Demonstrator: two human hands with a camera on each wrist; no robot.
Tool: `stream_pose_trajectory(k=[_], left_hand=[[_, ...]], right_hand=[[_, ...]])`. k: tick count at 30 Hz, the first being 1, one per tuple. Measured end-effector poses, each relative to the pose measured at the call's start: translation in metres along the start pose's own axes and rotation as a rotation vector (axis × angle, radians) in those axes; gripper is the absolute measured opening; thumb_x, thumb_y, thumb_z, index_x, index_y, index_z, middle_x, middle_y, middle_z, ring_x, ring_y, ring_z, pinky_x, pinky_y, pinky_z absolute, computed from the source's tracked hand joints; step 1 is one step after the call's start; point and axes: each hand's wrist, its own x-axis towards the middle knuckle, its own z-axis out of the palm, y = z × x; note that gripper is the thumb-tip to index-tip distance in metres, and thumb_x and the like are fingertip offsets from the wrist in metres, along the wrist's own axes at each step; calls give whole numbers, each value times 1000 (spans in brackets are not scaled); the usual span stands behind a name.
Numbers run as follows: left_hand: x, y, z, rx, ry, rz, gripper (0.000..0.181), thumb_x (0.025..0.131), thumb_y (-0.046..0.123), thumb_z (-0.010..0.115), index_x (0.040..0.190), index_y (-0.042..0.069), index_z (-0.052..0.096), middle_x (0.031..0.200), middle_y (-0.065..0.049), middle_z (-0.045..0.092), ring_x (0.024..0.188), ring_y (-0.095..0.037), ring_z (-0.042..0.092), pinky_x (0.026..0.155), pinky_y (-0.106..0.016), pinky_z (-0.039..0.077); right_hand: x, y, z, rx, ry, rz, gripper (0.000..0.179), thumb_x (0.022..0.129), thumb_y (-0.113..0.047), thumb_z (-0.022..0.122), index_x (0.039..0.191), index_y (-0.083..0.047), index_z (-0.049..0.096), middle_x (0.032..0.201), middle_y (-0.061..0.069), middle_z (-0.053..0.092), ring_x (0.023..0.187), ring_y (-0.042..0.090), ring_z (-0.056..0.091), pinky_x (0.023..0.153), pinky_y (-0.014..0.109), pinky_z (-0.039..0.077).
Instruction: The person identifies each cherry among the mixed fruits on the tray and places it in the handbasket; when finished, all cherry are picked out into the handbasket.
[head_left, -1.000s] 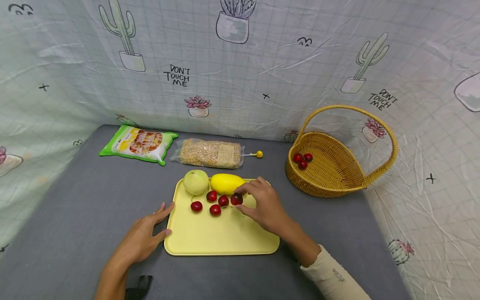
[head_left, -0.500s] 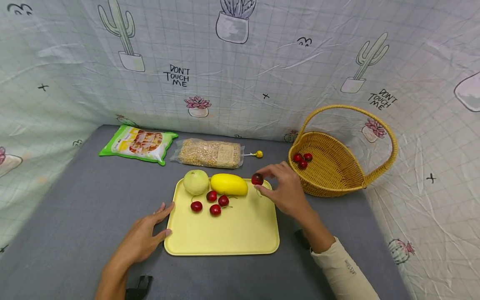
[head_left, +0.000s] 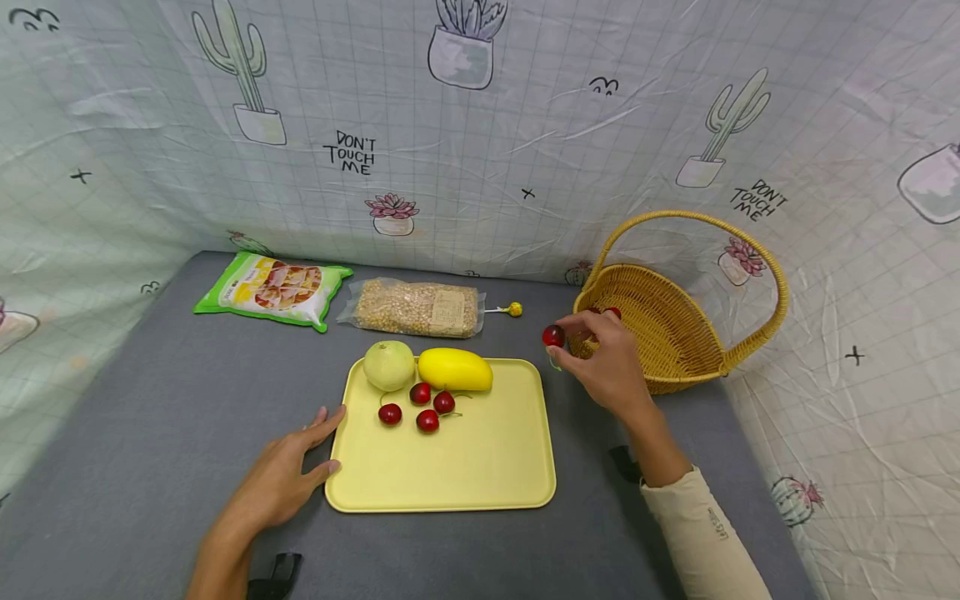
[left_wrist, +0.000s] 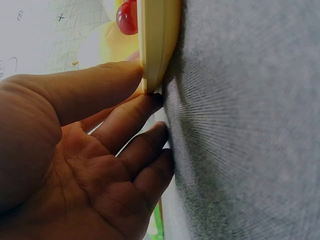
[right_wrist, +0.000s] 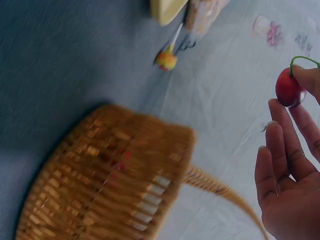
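Observation:
My right hand (head_left: 611, 362) pinches a dark red cherry (head_left: 553, 336) between thumb and fingertips, close to the left rim of the wicker basket (head_left: 667, 383). In the right wrist view the green stem of the cherry (right_wrist: 290, 87) curls up by the thumb. My left hand (head_left: 281, 475) touches the left edge of the yellow tray (head_left: 480, 467) with thumb and forefinger spread apart; its other fingers rest near the tabletop in the left wrist view. On the tray lie several cherries (head_left: 427, 421), a pale green round fruit (head_left: 389, 365) and a yellow oval fruit (head_left: 455, 369).
Behind the tray lie a green food packet (head_left: 273, 287), a clear bag of pale grains (head_left: 416, 307) and a yellow lollipop (head_left: 513, 309). The basket's tall handle (head_left: 780, 283) arches over it. Cherries inside the basket (head_left: 613, 312) are partly hidden by my right hand. A printed curtain (head_left: 480, 167) hangs behind.
My right hand has lifted the cherry off the tray and carried it rightward and up to the basket's left side. My left hand has stayed at the tray edge.

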Motion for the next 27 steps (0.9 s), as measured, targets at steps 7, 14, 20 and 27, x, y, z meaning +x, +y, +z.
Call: stream_pose_trajectory(k=[7,14,20,27], left_hand=[[-1,0,0,0,-6,-1,77,95,9,79,163,9,44,161,-31,42,149,-49,44,112,-72,42],[-1,-1,-1,-1,-11,-8,76,95,9,78,163,9,44,161,-31,41,149,-50,43,112,-72,42],[-1,-1,-1,-4,-18,-9,77,95,10,78,163,9,44,162,-30,41,150,-49,43,112,-72,42],[-1,-1,0,-4,-17,-9,76,95,10,78,163,9,44,162,-30,41,151,-48,43,113,-72,42]], right_hand=[[2,26,-9,21,38,82,33,85,-16,92,114,-9,78,101,9,77,90,25,62,79,31,55],[4,51,-13,0,130,121,33,82,-15,94,111,-7,80,99,11,79,90,30,65,75,34,50],[7,70,-15,-23,175,124,32,80,-13,94,109,-6,81,98,14,81,86,27,62,77,39,48],[10,88,-22,-36,171,186,30,83,-14,92,109,-4,80,97,19,79,90,39,62,83,41,40]])
